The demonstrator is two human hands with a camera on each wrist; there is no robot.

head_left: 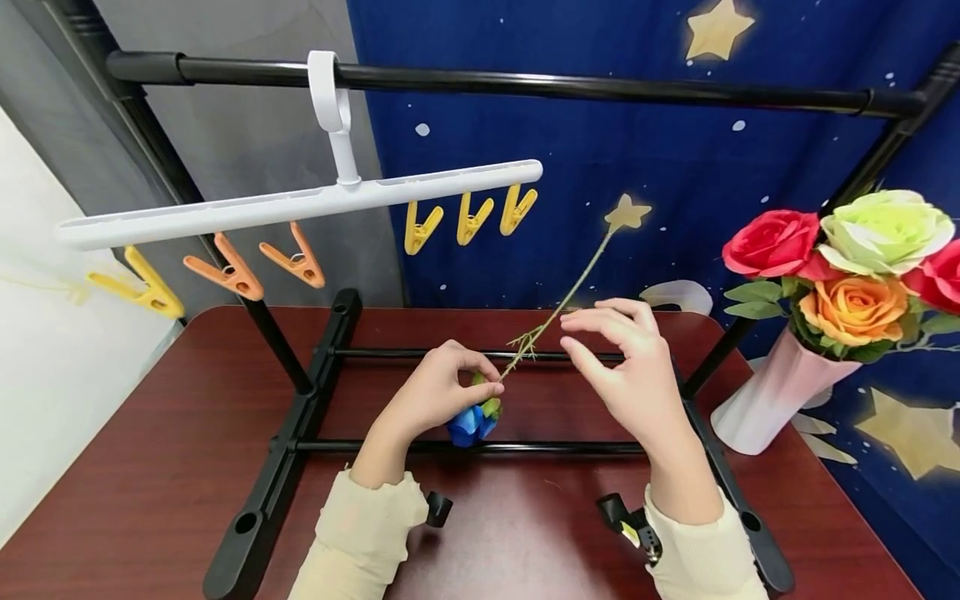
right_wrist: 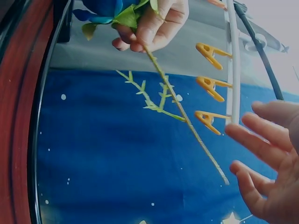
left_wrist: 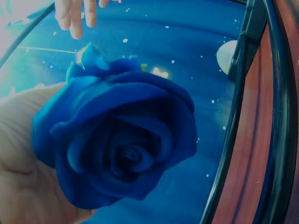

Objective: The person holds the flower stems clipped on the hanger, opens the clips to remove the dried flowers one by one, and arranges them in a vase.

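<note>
The left hand (head_left: 438,392) pinches a blue rose (head_left: 471,422) just under its bloom, head down near the bench (head_left: 150,467), with the thin green stem (head_left: 558,310) slanting up and away to the right. The right hand (head_left: 626,367) hovers just beside the stem, fingers spread and loosely bent, holding nothing. Both hands work above the base of a black rack (head_left: 315,392). A white hanger (head_left: 300,200) with yellow and orange clips hangs from the rack's top bar. A pink vase (head_left: 765,396) of roses stands at the right.
</note>
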